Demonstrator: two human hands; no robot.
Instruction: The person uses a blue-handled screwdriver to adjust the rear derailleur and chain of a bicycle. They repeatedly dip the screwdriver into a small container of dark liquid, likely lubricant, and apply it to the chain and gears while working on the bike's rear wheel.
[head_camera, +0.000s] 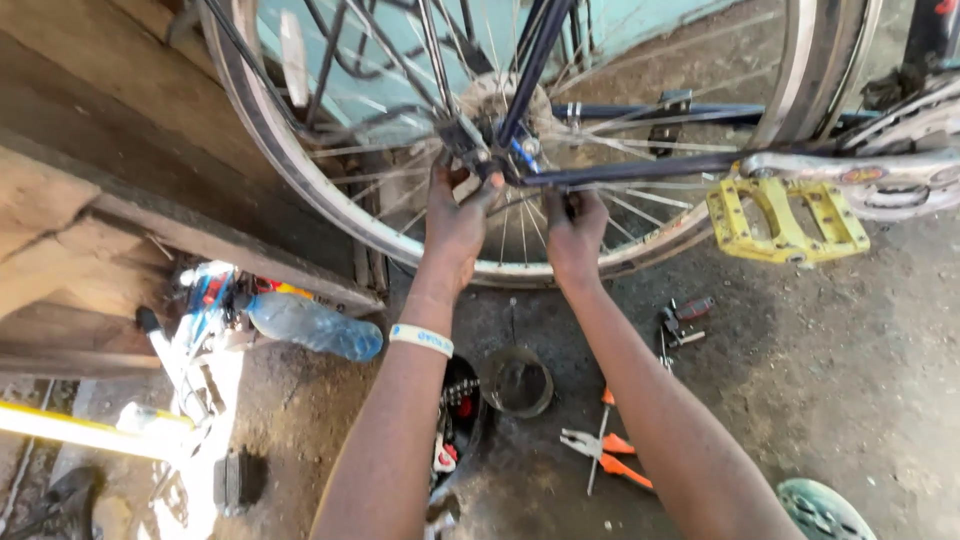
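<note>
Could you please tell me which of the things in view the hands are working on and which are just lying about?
In hand:
- left hand at the wheel hub
- right hand on the frame stay
- bicycle wheel

Lying about:
- orange-handled pliers
- plastic bottle
- small round tin
- yellow pedal

Both hands up at the bike wheel hub (497, 110). Left hand (458, 222) grips at the axle where the frame stays meet; right hand (574, 232) closed around the chainstay (640, 170) just beside it. Yellow pedal (787, 218) to the right. On the floor below: orange-handled pliers (607, 455), small round tin (517, 381), plastic bottle (312, 325).
</note>
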